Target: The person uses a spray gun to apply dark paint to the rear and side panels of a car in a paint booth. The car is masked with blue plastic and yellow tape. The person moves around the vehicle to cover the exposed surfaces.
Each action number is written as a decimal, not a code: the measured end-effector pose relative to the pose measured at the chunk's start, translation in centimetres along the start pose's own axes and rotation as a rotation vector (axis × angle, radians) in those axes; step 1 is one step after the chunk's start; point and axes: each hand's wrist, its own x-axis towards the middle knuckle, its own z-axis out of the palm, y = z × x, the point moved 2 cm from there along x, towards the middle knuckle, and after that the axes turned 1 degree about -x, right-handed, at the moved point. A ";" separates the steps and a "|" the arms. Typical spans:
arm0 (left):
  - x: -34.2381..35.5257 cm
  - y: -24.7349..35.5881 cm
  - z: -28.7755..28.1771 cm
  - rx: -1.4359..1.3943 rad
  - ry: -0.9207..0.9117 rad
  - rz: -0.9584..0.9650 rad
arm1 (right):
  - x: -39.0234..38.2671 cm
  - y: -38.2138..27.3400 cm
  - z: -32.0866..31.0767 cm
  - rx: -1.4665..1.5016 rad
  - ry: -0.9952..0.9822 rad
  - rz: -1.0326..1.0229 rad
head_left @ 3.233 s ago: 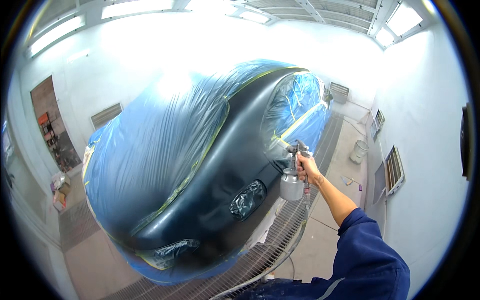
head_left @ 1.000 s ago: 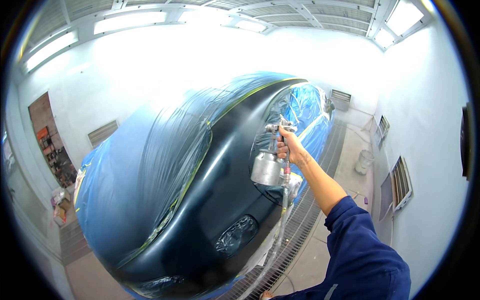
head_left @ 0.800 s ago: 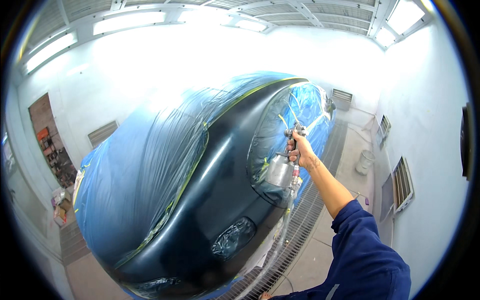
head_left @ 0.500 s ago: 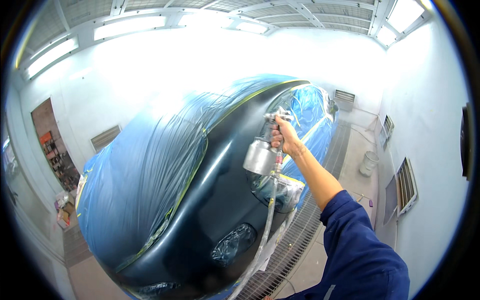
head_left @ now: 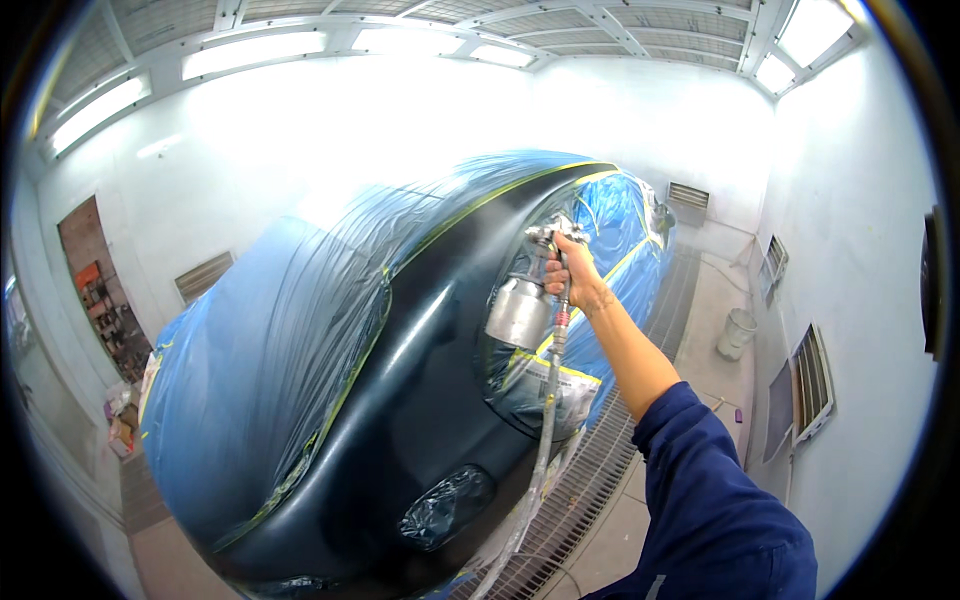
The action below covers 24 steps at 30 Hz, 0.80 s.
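My right hand (head_left: 572, 268) is wrapped round the handle of a spray gun (head_left: 520, 312) with a silvery cup hanging below its head. A pale hose (head_left: 547, 430) with a red band near its top runs from the handle down to the lower edge. The gun is in front of the dark, glossy side panel (head_left: 400, 370) of a car, near the film-covered wheel area. Blue plastic film (head_left: 270, 350), edged with yellow-green tape, covers much of the car. Clear film lies over a lamp (head_left: 447, 507) low on the body. My left hand is out of sight.
A slatted floor grate (head_left: 585, 480) runs along the car's right side. A bucket (head_left: 737, 335) stands by the right wall, near louvred vents (head_left: 815, 378). At the far left, a doorway (head_left: 105, 285) shows shelves behind it, with boxes (head_left: 122, 432) on the floor beside it.
The car has shifted slightly left in the view, showing more of the taped wheel area. The spray gun stays in my right hand, at nearly the same place in the picture.
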 end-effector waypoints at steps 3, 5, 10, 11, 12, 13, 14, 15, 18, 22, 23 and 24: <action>0.8 1.5 -0.1 -0.011 -0.141 -0.068 | -1.8 -0.7 -3.4 -0.061 0.085 -0.042; 0.9 2.0 -0.2 -0.032 -0.255 -0.101 | -3.7 -1.5 -4.5 -0.126 0.094 -0.074; 0.7 -0.6 2.4 -0.163 -0.468 -0.028 | -7.5 -4.9 -3.8 -0.573 0.167 -0.257; 1.0 -0.2 3.0 -0.174 -0.489 -0.035 | -8.4 -6.5 -2.7 -0.700 0.085 -0.249; 1.2 0.3 3.6 -0.176 -0.500 -0.045 | -8.4 -7.8 -2.0 -0.705 -0.028 -0.211; 1.6 1.1 4.4 -0.171 -0.496 -0.047 | -8.0 -9.2 -0.9 -0.679 -0.161 -0.132; 2.0 1.8 5.3 -0.168 -0.495 -0.050 | -7.7 -10.5 0.0 -0.649 -0.290 -0.063; 2.7 2.8 6.5 -0.166 -0.491 -0.058 | -6.9 -11.5 0.6 -0.674 -0.359 -0.090; 4.5 5.7 11.2 -0.180 -0.482 -0.074 | -4.5 -14.0 2.0 -0.681 -0.557 -0.051; 7.2 11.5 18.4 -0.219 -0.443 -0.137 | 2.7 -16.0 0.7 -0.705 -0.759 0.143; 7.9 13.4 20.1 -0.236 -0.431 -0.152 | 4.7 -16.8 0.1 -0.725 -0.694 0.159; 8.6 15.3 21.7 -0.248 -0.420 -0.168 | 6.9 -17.6 -0.6 -0.745 -0.632 0.176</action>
